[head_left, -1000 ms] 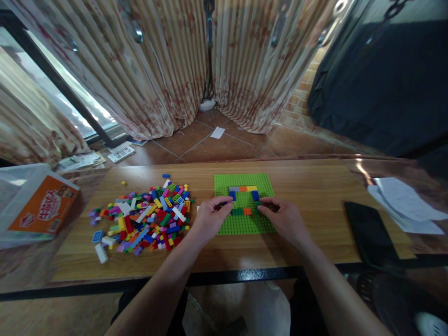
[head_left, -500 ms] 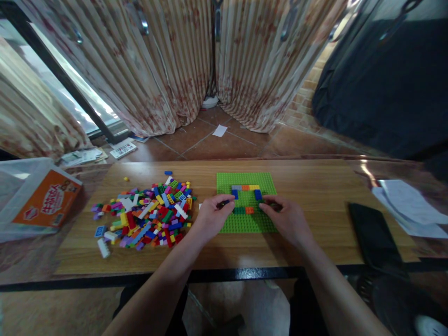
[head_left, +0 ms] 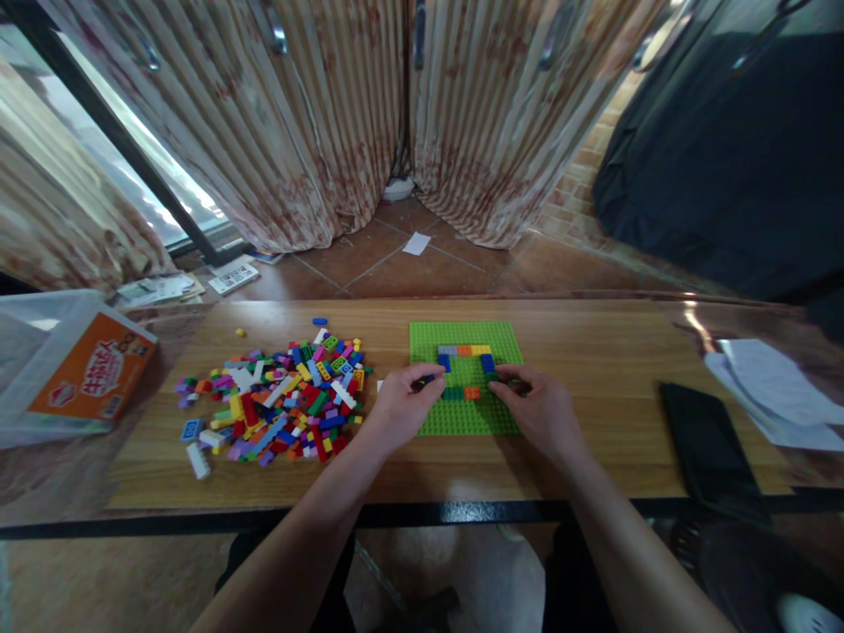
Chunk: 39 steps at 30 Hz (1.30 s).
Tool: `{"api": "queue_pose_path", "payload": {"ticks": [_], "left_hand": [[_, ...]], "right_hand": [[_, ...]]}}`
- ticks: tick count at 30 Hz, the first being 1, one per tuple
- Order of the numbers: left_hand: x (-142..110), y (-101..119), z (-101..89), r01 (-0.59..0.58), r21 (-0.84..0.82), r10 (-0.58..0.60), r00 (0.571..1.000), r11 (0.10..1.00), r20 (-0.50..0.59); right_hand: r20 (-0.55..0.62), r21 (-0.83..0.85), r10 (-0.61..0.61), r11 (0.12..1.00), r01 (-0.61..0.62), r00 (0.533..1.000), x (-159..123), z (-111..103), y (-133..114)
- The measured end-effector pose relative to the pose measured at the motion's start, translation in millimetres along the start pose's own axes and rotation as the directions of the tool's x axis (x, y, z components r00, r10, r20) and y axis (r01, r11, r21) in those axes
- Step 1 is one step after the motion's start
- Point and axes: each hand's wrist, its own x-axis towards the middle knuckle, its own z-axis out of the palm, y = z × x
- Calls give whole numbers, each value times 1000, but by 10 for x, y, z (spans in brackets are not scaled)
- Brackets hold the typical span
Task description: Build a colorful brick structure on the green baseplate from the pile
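A green baseplate (head_left: 468, 420) lies on the table with a rectangular outline of bricks on it. Grey, orange and yellow bricks (head_left: 464, 350) form its far side, blue bricks (head_left: 487, 362) its sides, and a green brick (head_left: 453, 394) and an orange brick (head_left: 472, 393) its near side. My left hand (head_left: 405, 400) is closed in a pinch at the left side, with a dark blue brick partly showing between thumb and finger. At the right side, my right hand (head_left: 537, 404) pinches by a dark green piece; its fingers mostly hide what they grip.
A spread heap of mixed bricks (head_left: 290, 404) covers the table's left part. Beyond it stands a clear plastic box (head_left: 40, 308) with an orange label. On the right lie a black flat case (head_left: 709, 448) and white papers (head_left: 778, 387). The table's dark front edge (head_left: 462, 512) runs below my forearms.
The whole view has shifted slightly. Both hands stay at the same sides of the brick outline, and no brick has visibly moved.
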Motion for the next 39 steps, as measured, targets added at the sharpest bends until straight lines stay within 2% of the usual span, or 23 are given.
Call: {"api": "queue_pose_path", "payload": {"ticks": [8, 16, 20, 24, 28, 34, 39], "left_hand": [[12, -6, -5, 0, 35, 0, 1000, 999, 8], [17, 11, 7, 8, -6, -8, 1000, 1000, 4], [24, 40, 3, 2, -69, -4, 1000, 998, -17], [19, 90, -3, 37, -175, -45, 998, 984, -46], [16, 117, -4, 60, -211, -74, 996, 976, -59], [37, 68, 1, 18, -107, -25, 998, 994, -61], [15, 54, -4, -47, 6, 47, 998, 999, -43]], "right_hand": [[-41, 12, -29, 999, 29, 999, 0, -31, -15], [-35, -16, -23, 1000, 23, 999, -7, -34, -21], [-30, -25, -30, 999, 30, 999, -10, -30, -18], [-36, -16, -40, 999, 39, 999, -7, -26, -3], [-38, -21, -35, 999, 35, 999, 2, -36, 8], [-22, -34, -29, 999, 28, 999, -15, -29, -29], [-40, -139, -47, 989, 41, 998, -66, 25, -78]]}}
